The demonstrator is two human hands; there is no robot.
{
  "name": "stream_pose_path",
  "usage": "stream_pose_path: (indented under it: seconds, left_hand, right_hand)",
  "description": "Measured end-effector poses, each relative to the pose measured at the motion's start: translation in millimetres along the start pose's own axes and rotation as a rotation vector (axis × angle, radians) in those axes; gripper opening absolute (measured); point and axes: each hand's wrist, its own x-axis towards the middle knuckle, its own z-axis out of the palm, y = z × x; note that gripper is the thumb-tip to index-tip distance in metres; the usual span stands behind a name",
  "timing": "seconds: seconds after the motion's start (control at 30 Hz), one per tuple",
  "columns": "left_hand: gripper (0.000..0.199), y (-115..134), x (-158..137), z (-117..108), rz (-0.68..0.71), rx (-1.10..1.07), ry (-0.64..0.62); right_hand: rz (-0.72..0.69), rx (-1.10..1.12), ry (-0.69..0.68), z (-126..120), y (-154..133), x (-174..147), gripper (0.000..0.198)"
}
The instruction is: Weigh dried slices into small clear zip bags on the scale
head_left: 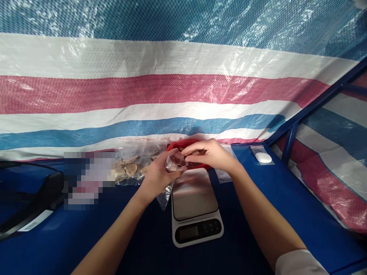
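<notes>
My left hand (156, 173) is closed around a clear plastic bag (173, 162), whose mouth gapes upward between thumb and fingers. Its lower corner hangs beside the kitchen scale (195, 196). My right hand (213, 154) comes in from the right, with thumb and fingers drawn together close to the bag's mouth. What those fingers hold, if anything, is too small to make out. Just beneath and behind both hands sits a red plastic bag (175, 145), mostly covered by them. Nothing rests on the scale's metal plate, and its display looks dark.
Clear zip bags of dried slices (130, 168) lie left of my hands. Flat clear bags (224, 175) are right of the scale. Farther right is a white oval object (263, 157) on a small bag. A black device (46, 194) stands left; striped tarp (172, 88) walls the back.
</notes>
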Motion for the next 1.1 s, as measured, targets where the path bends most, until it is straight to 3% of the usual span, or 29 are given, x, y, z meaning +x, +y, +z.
stream_pose_path:
  seconds: [0.17, 0.27, 0.4, 0.53, 0.73, 1.1]
  left_hand:
    - [0.068, 0, 1, -7, -0.05, -0.011, 0.024]
    - [0.072, 1, 2, -9, -0.08, -0.043, 0.014]
    - [0.074, 2, 2, -10, -0.097, -0.037, 0.009]
    - [0.074, 1, 2, -9, -0.095, -0.038, 0.007]
    - [0.07, 1, 3, -9, -0.076, -0.039, 0.008]
    - [0.07, 0, 3, -7, -0.056, -0.026, 0.0]
  right_hand:
    - [0.079, -0.24, 0.109, -25, 23, -4, 0.018]
    - [0.141, -0.405, 0.056, -30, 33, -5, 0.02]
    - [0.224, -0.597, -0.083, -21, 38, -1, 0.023]
    - [0.292, -0.758, -0.115, -6, 40, 5, 0.024]
    - [0.347, -0.887, -0.097, 11, 46, 8, 0.031]
    - [0.275, -0.89, -0.097, 16, 38, 6, 0.032]
